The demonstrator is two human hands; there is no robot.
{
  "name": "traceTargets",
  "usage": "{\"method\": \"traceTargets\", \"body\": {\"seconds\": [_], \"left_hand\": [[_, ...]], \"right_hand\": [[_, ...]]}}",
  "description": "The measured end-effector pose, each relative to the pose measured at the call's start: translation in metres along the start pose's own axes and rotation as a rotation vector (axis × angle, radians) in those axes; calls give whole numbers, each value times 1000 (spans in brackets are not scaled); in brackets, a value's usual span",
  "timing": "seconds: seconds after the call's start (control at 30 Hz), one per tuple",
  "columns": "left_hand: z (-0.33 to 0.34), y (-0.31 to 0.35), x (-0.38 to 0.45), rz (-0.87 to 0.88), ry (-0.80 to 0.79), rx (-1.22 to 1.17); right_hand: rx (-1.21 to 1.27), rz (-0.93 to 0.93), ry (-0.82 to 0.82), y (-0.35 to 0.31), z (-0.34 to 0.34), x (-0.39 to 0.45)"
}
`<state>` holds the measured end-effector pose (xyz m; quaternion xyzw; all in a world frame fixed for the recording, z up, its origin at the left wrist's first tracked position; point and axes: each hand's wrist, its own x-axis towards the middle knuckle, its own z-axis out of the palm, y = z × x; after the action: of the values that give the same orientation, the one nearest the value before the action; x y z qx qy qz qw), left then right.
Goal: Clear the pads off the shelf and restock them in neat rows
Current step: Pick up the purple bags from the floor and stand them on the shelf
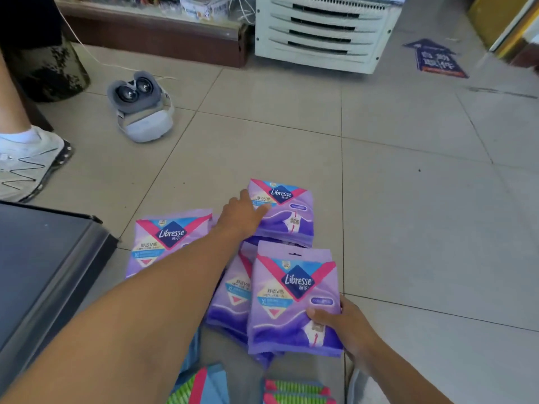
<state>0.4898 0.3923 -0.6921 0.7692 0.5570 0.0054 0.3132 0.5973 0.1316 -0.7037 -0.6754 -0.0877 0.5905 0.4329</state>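
Several purple Libresse pad packs lie on the tiled floor in front of me. My right hand (344, 325) grips the lower right corner of the nearest pack (288, 301), thumb on its face. My left hand (243, 215) reaches forward with its fingers on the far pack (287, 214), touching its left side. Another pack (163, 243) lies flat to the left, partly under my forearm. One more pack (233, 295) lies half hidden beneath the nearest one. Green and pink striped packs (294, 392) show at the bottom edge.
A dark shelf edge (49, 266) juts in at the left. A VR headset (140, 107) sits on the floor beyond. Another person's white shoe (26, 164) stands at far left. A white cooler (323, 30) and a wooden counter base (163, 39) line the back.
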Motion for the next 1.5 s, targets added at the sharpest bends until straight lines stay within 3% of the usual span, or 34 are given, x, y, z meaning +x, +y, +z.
{"method": "traceTargets", "body": {"seconds": [0.23,0.37,0.77,0.87,1.07,1.17,1.43,1.5], "left_hand": [[12,5,21,-223,-16,-265],[4,-6,15,-282,-41,-650],[-104,13,-123,81,-16,-989],[-147,27,-166,147,-24,-1021],[-229,33,-260,230,191,-915],[-264,20,-311,237,224,-932],[-355,-47,-457,236,443,-919],[-376,-73,-496,211,497,-868]], "right_hand": [[55,24,-132,15,-43,-7],[93,1,-149,5,-44,-16],[125,-341,-168,-111,17,-116],[136,-449,-182,-140,39,-156],[72,-593,-221,-188,86,-238],[35,-634,-264,-199,116,-272],[15,-705,-492,-210,243,-350],[23,-688,-618,-207,281,-369]]}}
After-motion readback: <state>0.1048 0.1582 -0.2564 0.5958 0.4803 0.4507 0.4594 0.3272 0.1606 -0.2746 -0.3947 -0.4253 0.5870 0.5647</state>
